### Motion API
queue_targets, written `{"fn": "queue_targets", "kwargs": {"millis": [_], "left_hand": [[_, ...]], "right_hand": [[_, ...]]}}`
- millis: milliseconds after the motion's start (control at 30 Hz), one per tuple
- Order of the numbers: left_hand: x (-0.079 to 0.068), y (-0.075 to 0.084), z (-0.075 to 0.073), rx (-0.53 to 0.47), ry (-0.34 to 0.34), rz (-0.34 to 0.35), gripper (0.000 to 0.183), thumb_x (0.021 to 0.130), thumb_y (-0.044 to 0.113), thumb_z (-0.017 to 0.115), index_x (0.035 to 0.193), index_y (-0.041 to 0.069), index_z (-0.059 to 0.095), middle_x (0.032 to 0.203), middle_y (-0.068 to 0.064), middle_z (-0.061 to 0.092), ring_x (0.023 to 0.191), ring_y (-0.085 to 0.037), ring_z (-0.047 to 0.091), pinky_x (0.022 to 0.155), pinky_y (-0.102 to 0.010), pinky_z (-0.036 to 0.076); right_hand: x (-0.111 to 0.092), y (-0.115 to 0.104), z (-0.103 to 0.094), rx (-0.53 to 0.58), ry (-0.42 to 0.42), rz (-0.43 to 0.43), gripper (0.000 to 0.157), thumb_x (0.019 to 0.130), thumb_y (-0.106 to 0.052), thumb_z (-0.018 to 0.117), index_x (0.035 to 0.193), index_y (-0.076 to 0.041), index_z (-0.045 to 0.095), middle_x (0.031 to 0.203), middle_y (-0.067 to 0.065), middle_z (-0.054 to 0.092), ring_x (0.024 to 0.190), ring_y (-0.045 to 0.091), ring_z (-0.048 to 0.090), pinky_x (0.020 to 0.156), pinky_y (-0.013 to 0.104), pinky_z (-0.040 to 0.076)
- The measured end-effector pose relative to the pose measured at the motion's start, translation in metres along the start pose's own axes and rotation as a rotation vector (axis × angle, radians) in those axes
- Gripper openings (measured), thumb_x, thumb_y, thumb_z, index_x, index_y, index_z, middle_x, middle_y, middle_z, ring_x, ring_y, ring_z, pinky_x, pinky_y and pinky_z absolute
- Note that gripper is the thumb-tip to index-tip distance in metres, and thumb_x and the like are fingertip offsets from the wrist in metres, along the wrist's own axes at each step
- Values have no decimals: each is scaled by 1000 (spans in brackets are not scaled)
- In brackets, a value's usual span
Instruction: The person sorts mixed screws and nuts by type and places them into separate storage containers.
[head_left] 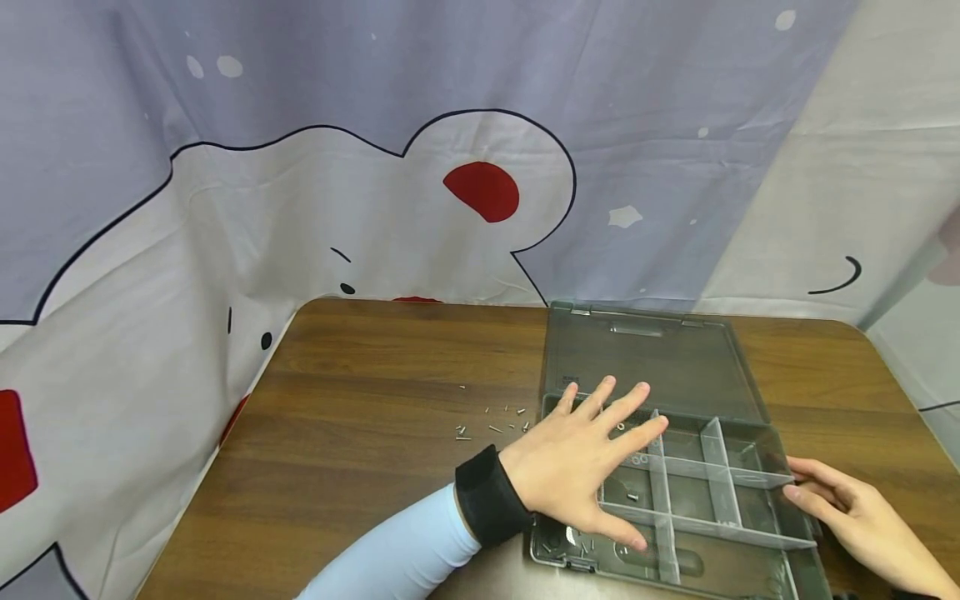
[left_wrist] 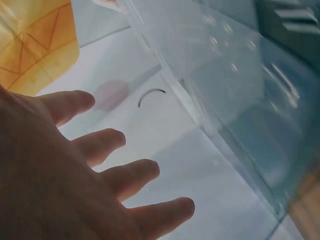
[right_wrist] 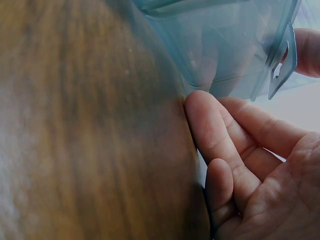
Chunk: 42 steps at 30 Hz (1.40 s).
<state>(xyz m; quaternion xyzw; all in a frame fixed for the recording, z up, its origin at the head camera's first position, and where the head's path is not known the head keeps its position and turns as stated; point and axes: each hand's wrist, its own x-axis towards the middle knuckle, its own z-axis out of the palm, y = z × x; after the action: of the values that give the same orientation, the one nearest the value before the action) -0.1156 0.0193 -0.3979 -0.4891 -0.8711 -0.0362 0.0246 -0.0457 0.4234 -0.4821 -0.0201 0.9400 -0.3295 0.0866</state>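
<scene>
A clear grey compartment box [head_left: 693, 522] lies on the table with its lid [head_left: 648, 362] folded back. Over its left compartments my left hand [head_left: 573, 462] spreads with straight fingers, holding nothing; it hides part of the box. At the box's right side, my right hand [head_left: 851, 512] holds the edge. In the right wrist view the curled fingers [right_wrist: 205, 122] meet the lower side wall, while the thumb [right_wrist: 307, 52] is by a latch [right_wrist: 284, 65] at the rim. Small metal screws and rings sit in the left compartments, including a small metal piece [head_left: 633, 497].
Several small screws [head_left: 496, 429] lie scattered on the wooden table [head_left: 375, 375], left of the box. A printed fabric curtain [head_left: 315, 208] hangs behind the table and along its left side.
</scene>
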Motion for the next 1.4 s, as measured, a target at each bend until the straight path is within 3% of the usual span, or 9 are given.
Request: {"fn": "queue_targets", "kwargs": {"millis": [167,500,700,900,1033,1400], "left_hand": [[-13,-21,0,-18,22,-36,122,73,94,55,167,28,16,175,-8,11,159,-41,22,120,-66,31],[-40,-67,4,-40,60,-138,115,77,87,61,165,23,26,172,-12,23,157,-41,28,121,-64,31],[-50,-89,9,-23,84,-173,99,84,72,68,160,16,39,164,-12,39,150,-35,42,121,-52,36],[-49,-103,17,26,89,-142,54,86,36,77,134,13,64,132,-4,63,119,-23,62,100,-38,54],[-47,-107,26,41,83,-88,29,85,21,78,113,16,73,107,2,65,97,-18,64,86,-33,56],[-39,-103,49,-22,61,-5,20,84,9,77,102,17,76,96,3,65,88,-12,64,84,-26,56]], "right_hand": [[0,-2,-1,-7,-19,21,55,108,-24,53,149,12,41,130,33,62,89,-17,56,69,14,50],[0,-3,-1,-11,-23,22,55,108,-24,53,148,12,41,131,35,61,90,-18,55,69,14,49],[0,-3,-1,-18,-13,14,54,108,-24,54,148,11,43,134,37,59,90,-19,55,69,14,49],[0,-3,0,-16,5,12,53,107,-23,56,147,11,45,131,34,62,90,-18,57,69,14,50],[0,-3,0,-15,19,7,52,106,-22,57,146,10,47,131,33,62,90,-18,57,69,14,50],[1,0,0,-6,-1,2,54,108,-23,55,147,12,43,136,38,56,92,-20,54,69,12,48]]}}
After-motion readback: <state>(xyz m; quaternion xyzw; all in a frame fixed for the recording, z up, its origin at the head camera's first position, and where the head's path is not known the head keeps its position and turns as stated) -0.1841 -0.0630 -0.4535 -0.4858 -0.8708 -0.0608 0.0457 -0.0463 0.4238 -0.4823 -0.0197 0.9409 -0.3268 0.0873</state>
